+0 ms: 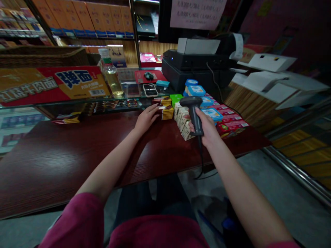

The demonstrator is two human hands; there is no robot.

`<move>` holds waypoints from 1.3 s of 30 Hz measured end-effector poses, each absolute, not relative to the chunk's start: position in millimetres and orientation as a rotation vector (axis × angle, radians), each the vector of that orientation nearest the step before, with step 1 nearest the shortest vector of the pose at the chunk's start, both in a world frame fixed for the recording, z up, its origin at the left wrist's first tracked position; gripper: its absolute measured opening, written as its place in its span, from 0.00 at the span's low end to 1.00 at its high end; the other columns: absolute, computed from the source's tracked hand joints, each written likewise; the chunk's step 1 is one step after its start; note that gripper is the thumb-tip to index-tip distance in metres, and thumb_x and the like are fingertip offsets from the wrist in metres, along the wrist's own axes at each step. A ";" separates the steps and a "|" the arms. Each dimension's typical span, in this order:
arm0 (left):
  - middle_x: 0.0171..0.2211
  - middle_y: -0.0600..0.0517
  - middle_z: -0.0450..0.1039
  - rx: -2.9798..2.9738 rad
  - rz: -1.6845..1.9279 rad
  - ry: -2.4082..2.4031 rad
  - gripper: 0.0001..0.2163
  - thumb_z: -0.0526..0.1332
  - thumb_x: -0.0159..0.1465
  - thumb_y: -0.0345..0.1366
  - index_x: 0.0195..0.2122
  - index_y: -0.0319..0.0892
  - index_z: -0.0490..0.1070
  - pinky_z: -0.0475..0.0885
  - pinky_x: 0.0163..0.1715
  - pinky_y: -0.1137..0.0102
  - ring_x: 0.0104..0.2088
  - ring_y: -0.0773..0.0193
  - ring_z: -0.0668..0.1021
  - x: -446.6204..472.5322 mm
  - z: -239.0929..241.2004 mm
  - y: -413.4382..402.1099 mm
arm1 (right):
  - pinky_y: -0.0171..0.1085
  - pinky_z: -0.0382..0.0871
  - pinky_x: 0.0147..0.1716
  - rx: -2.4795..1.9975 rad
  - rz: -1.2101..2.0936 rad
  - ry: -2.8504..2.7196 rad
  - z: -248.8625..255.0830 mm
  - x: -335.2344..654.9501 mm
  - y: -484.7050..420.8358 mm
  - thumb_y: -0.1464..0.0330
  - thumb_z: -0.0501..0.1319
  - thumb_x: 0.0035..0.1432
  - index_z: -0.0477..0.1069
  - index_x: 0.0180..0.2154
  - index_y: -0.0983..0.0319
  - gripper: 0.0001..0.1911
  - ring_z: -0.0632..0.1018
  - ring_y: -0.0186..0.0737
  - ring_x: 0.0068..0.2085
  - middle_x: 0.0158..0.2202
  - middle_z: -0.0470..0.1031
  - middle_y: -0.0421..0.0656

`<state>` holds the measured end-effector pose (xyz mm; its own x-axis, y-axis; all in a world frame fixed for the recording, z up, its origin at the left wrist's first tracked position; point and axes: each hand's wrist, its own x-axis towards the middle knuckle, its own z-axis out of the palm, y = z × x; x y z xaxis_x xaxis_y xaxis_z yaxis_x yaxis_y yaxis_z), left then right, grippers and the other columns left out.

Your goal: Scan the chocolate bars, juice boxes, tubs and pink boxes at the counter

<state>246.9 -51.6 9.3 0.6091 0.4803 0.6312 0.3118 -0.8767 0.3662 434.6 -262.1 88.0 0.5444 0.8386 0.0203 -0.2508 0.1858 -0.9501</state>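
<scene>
My right hand (205, 125) is wrapped round the handle of a dark barcode scanner (196, 117), whose head points left and whose cord hangs below. My left hand (147, 116) has its fingers stretched out, with the tips at the left side of a stack of thin yellow and dark red packs (167, 113). Whether those fingers press on the packs I cannot tell. Beside the stack stand small cream-coloured boxes (181, 119) in a row, partly behind the scanner, and a green pack (176, 99). Blue-lidded tubs (213, 114) and red packs (234, 120) lie to the right.
Across the brown counter (77, 148) stand a noodle carton (51, 82), a bottle of yellowish liquid (113, 81), a phone (150, 90) and a mouse (148, 75). More thin packs (67, 118) lie at left. A black machine (196, 65) and white boxes (271, 79) are behind.
</scene>
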 end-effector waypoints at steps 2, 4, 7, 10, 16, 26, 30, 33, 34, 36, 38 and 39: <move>0.70 0.44 0.70 2.641 1.184 0.646 0.21 0.60 0.73 0.34 0.67 0.45 0.71 0.69 0.69 0.57 0.69 0.55 0.73 217.7 5.6 -51.7 | 0.33 0.61 0.14 -1.109 0.849 -0.672 91.5 425.9 -258.1 0.50 0.72 0.56 0.74 0.38 0.60 0.22 0.70 0.30 0.19 0.32 0.83 0.44; 0.69 0.45 0.71 2.655 1.220 0.744 0.22 0.58 0.73 0.34 0.68 0.48 0.70 0.70 0.68 0.55 0.68 0.55 0.74 177.8 1.8 -47.7 | 0.33 0.61 0.14 -1.086 0.882 -0.725 95.3 412.3 -250.6 0.50 0.73 0.56 0.74 0.38 0.60 0.22 0.70 0.30 0.19 0.34 0.83 0.45; 0.67 0.45 0.73 2.623 1.278 1.006 0.23 0.59 0.72 0.34 0.67 0.51 0.71 0.68 0.69 0.54 0.67 0.53 0.74 104.2 0.1 -29.9 | 0.33 0.61 0.13 -1.059 0.974 -0.812 96.3 382.4 -230.1 0.50 0.72 0.57 0.75 0.39 0.60 0.22 0.69 0.29 0.19 0.36 0.84 0.46; 0.69 0.42 0.70 2.518 1.317 1.307 0.26 0.59 0.69 0.33 0.69 0.49 0.69 0.65 0.71 0.50 0.70 0.48 0.71 25.5 3.0 -3.2 | 0.32 0.61 0.13 -1.016 1.123 -0.858 88.9 342.9 -200.1 0.50 0.71 0.60 0.76 0.40 0.61 0.21 0.68 0.29 0.18 0.36 0.84 0.47; 0.73 0.42 0.64 2.302 1.285 1.728 0.30 0.58 0.65 0.29 0.69 0.48 0.68 0.52 0.73 0.38 0.77 0.43 0.58 -89.6 -5.8 37.2 | 0.32 0.63 0.15 -0.952 1.398 -0.881 61.6 262.4 -136.2 0.51 0.70 0.60 0.76 0.41 0.62 0.21 0.69 0.29 0.20 0.38 0.85 0.48; 0.65 0.50 0.75 2.338 1.246 1.719 0.13 0.65 0.63 0.31 0.46 0.53 0.82 0.56 0.72 0.40 0.73 0.43 0.66 -96.6 -12.2 55.5 | 0.32 0.62 0.15 -0.839 1.547 -0.942 7.9 192.6 -88.5 0.47 0.68 0.61 0.75 0.43 0.60 0.24 0.69 0.29 0.20 0.38 0.84 0.46; 0.55 0.45 0.82 2.299 1.198 1.722 0.12 0.63 0.65 0.33 0.47 0.50 0.83 0.65 0.66 0.48 0.62 0.45 0.78 -93.8 -14.0 58.4 | 0.32 0.63 0.17 -0.819 1.579 -1.029 3.3 191.8 -95.6 0.47 0.68 0.61 0.76 0.44 0.60 0.23 0.70 0.30 0.22 0.40 0.84 0.46; 0.47 0.44 0.85 2.293 1.206 1.741 0.11 0.61 0.68 0.34 0.44 0.50 0.84 0.67 0.63 0.50 0.55 0.46 0.81 -91.7 -14.9 59.2 | 0.33 0.65 0.18 -0.792 1.619 -1.041 6.0 193.2 -98.8 0.46 0.65 0.62 0.75 0.45 0.59 0.23 0.71 0.31 0.23 0.43 0.84 0.47; 0.46 0.45 0.85 2.309 1.213 1.737 0.11 0.61 0.68 0.34 0.43 0.51 0.84 0.66 0.64 0.49 0.55 0.46 0.81 -90.1 -13.8 58.3 | 0.34 0.65 0.18 -0.779 1.640 -1.043 6.7 193.5 -99.1 0.46 0.64 0.62 0.75 0.45 0.59 0.24 0.71 0.31 0.23 0.44 0.84 0.47; 0.46 0.46 0.85 2.341 1.219 1.717 0.10 0.62 0.67 0.34 0.42 0.52 0.84 0.63 0.67 0.48 0.56 0.45 0.80 -85.0 -9.4 54.2 | 0.34 0.65 0.19 -0.754 1.671 -1.040 7.7 193.8 -99.3 0.46 0.64 0.62 0.74 0.45 0.59 0.23 0.71 0.32 0.23 0.46 0.85 0.48; 0.47 0.47 0.85 2.324 1.249 1.691 0.11 0.62 0.68 0.33 0.44 0.52 0.84 0.61 0.68 0.50 0.57 0.46 0.80 -77.6 -3.0 47.4 | 0.34 0.64 0.19 -0.733 1.680 -1.032 8.2 194.4 -99.7 0.47 0.64 0.61 0.73 0.44 0.59 0.22 0.71 0.32 0.23 0.48 0.85 0.48; 0.48 0.47 0.85 2.288 1.285 1.673 0.11 0.62 0.69 0.33 0.46 0.52 0.84 0.62 0.67 0.51 0.57 0.47 0.80 -73.1 0.2 43.3 | 0.34 0.64 0.19 -0.727 1.680 -1.028 8.5 194.8 -100.1 0.47 0.65 0.61 0.73 0.44 0.58 0.22 0.71 0.32 0.23 0.49 0.85 0.49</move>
<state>-73.1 43.3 0.2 0.0814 0.8024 0.5912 0.7783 -0.4217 0.4652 194.8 -100.1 8.5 -0.3239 0.9461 0.0064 -0.4361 -0.1433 -0.8884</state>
